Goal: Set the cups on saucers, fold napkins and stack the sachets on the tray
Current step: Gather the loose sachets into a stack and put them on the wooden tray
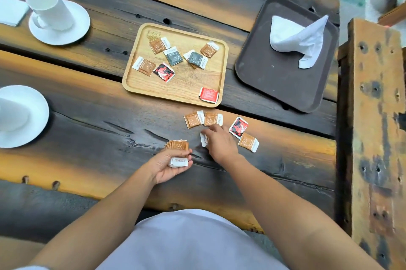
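My left hand (pixel 169 165) holds a small stack of brown sachets (pixel 177 145) near the table's front. My right hand (pixel 219 141) lies over a brown sachet (pixel 203 139) on the table, fingers curled on it. Loose sachets lie around it: two brown ones (pixel 203 119) just beyond, a red-and-black one (pixel 238 127) and another brown one (pixel 248 142) to the right. The wooden tray (pixel 140 85) beyond holds several scattered brown, grey and red sachets. A cup (pixel 49 9) stands on a saucer (pixel 72 30) at far left. A second cup (pixel 11 114) sits on a saucer (pixel 33 103) at left.
A dark brown tray (pixel 274 76) at right carries a crumpled white napkin (pixel 296 39). A folded white napkin (pixel 11 10) lies at the far left edge. A wooden chair frame (pixel 373 116) stands along the right side of the dark plank table (pixel 109 127).
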`<state>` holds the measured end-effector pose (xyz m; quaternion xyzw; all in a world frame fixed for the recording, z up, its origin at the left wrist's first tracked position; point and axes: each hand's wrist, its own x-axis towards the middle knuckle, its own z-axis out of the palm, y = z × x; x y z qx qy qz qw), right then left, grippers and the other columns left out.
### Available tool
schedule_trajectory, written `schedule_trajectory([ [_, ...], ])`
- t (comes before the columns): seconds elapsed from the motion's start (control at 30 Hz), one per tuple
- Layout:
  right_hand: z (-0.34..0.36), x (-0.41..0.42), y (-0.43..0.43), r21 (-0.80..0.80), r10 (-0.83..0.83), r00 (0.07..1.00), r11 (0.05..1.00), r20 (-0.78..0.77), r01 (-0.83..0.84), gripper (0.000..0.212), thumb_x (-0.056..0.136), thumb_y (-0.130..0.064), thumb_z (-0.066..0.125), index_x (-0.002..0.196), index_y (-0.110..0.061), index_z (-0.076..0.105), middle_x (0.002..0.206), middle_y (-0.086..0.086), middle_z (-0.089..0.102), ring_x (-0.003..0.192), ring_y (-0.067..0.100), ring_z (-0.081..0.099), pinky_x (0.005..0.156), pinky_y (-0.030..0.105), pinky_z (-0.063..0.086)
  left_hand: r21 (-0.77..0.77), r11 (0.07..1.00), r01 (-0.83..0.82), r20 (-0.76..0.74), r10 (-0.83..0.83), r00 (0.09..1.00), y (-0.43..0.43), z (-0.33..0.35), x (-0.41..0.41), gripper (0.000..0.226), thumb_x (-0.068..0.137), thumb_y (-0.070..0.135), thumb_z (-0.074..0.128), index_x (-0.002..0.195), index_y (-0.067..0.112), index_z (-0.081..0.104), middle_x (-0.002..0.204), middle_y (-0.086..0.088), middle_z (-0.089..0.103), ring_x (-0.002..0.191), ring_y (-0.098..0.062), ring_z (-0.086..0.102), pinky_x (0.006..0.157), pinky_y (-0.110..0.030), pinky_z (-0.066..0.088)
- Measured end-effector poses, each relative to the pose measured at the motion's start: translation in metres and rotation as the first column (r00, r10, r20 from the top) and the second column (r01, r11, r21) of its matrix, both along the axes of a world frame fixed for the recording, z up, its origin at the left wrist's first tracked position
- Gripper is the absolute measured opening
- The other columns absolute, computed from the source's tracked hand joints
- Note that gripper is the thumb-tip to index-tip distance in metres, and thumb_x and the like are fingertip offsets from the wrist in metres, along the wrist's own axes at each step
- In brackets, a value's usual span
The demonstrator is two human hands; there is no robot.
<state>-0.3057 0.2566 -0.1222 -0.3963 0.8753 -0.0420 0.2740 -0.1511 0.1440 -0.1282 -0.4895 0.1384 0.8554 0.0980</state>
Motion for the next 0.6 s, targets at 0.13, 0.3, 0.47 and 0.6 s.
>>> schedule_trajectory([
  [0.13, -0.006, 0.002, 0.003, 0.018, -0.041, 0.998, 0.999, -0.054, 0.042, 0.052, 0.083, -0.003, 0.059, 0.131, -0.02, 0.052, 0.124, 0.007, 0.048, 0.125, 0.03, 0.037, 0.097, 0.04, 0.043, 0.001, 1.0, 0.007, 0.0, -0.007, 1.0, -0.005, -0.003, -0.003, 0.008, 0.068, -0.005, 0.073, 0.075, -0.002, 0.076, 0.078, -0.014, 0.069, 0.073, -0.02, 0.069, 0.071, -0.034, 0.061],
  [0.3, -0.008, -0.007, 0.01, 0.046, -0.125, 0.991, 0.991, 0.042, 0.123, 0.035, 0.089, -0.015, 0.06, 0.123, -0.018, 0.061, 0.117, 0.009, 0.052, 0.12, 0.03, 0.04, 0.097, 0.041, 0.043, 0.004, 1.0, 0.019, 0.013, -0.02, 1.0, -0.006, -0.005, -0.009, 0.009, 0.067, -0.004, 0.073, 0.076, -0.003, 0.076, 0.077, -0.015, 0.068, 0.072, -0.02, 0.07, 0.071, -0.034, 0.061],
  [0.47, 0.004, -0.023, 0.013, -0.064, -0.247, 0.895, 0.955, 0.371, 0.29, 0.021, 0.093, -0.01, 0.058, 0.112, -0.011, 0.066, 0.109, 0.013, 0.067, 0.1, 0.031, 0.063, 0.087, 0.032, 0.049, 0.002, 0.999, 0.047, 0.014, -0.047, 0.999, -0.003, -0.003, -0.019, 0.007, 0.067, -0.003, 0.073, 0.074, -0.003, 0.076, 0.075, -0.015, 0.069, 0.069, -0.02, 0.07, 0.071, -0.034, 0.061],
  [0.6, 0.027, -0.033, 0.004, -0.013, -0.241, 0.8, 0.955, 0.549, 0.297, 0.022, 0.08, -0.001, 0.074, 0.093, -0.018, 0.07, 0.083, 0.001, 0.065, 0.077, 0.02, 0.063, 0.081, 0.041, 0.058, -0.021, 0.999, 0.035, 0.021, -0.034, 0.999, -0.005, 0.001, -0.022, 0.007, 0.065, -0.001, 0.074, 0.072, -0.003, 0.076, 0.074, -0.015, 0.068, 0.068, -0.019, 0.07, 0.067, -0.033, 0.061],
])
